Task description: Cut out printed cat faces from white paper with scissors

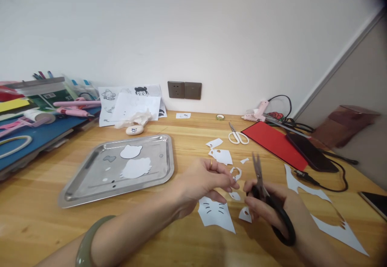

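My right hand grips black-handled scissors, their blades pointing up and away from me and slightly parted. My left hand hovers to the left of them, its thumb apart from the fingers, with nothing visible between them. By its fingertips is a curled white paper scrap; whether they touch I cannot tell. Under the hand lies a white paper piece with printed whiskers. A small scrap with a hole lies between the hands, and cut scraps lie farther back.
A metal tray at left bears white cat-shaped cutouts and small bits. White-handled scissors, a red sheet, a black phone and a pink glue gun lie at back right. Larger paper offcuts lie right.
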A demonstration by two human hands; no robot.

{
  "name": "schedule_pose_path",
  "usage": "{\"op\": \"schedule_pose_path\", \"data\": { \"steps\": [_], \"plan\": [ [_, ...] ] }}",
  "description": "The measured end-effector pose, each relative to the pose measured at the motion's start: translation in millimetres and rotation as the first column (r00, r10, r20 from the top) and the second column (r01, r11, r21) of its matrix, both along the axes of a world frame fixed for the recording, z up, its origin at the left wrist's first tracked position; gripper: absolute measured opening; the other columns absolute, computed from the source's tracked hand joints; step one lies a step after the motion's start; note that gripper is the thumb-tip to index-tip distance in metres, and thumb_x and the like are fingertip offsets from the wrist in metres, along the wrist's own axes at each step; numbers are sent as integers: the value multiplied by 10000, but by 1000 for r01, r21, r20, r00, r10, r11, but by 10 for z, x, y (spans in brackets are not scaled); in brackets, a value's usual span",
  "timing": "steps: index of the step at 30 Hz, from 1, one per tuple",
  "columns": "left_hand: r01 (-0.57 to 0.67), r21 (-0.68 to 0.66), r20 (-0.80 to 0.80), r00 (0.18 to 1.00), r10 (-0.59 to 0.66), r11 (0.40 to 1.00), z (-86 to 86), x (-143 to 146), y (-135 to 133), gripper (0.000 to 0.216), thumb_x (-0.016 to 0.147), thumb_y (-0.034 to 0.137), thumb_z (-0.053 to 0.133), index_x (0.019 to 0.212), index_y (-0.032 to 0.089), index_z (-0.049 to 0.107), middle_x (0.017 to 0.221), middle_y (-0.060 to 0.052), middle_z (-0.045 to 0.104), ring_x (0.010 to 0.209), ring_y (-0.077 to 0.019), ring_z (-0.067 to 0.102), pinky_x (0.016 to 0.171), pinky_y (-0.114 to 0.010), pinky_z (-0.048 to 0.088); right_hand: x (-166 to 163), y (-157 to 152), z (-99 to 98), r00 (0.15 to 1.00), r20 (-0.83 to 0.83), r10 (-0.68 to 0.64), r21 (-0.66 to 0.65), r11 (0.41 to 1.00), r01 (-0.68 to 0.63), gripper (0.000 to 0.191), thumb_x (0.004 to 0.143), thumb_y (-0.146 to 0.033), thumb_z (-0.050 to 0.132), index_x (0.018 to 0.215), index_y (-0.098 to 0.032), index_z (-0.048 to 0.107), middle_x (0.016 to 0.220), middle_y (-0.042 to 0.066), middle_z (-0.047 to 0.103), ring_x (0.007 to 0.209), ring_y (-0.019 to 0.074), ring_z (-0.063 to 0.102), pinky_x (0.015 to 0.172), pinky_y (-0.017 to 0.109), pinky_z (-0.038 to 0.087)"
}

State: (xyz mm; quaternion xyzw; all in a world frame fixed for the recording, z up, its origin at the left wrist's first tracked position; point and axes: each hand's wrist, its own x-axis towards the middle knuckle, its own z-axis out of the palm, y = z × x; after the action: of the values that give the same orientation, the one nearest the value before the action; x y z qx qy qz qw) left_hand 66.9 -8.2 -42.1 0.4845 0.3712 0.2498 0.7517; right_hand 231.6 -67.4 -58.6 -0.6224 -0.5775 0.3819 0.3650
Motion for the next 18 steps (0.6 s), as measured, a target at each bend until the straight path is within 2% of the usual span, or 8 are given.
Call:
{"op": "schedule_pose_path", "data": {
  "steps": [5,10,18],
  "plan": [
    [71,51,-82,994,-66,996,-108,46,-22,64,578,137,604,631,132,568,628,-17,602,591,-89,539,483,-169,442,2,4,-33,997,-12,-78,165,983,79,207,616,-262,615,806,-203,558,659,11,649,575,172,598,509,242,487],
    [126,80,-189,976,-109,989,-122,80,-40,64,566,154,583,627,133,585,615,1,580,565,-74,508,492,-171,430,-55,-24,-22,994,56,-91,198,977,78,171,639,-252,579,802,-206,554,627,-10,631,507,150,578,471,235,472],
    [161,51,-196,969,-148,986,-102,93,-80,86,555,165,574,631,128,590,618,-5,589,556,-72,507,500,-174,424,-49,-37,-31,992,125,1,165,986,-22,117,669,-198,531,786,-207,530,573,-39,569,473,120,533,468,214,425]
  ]
}}
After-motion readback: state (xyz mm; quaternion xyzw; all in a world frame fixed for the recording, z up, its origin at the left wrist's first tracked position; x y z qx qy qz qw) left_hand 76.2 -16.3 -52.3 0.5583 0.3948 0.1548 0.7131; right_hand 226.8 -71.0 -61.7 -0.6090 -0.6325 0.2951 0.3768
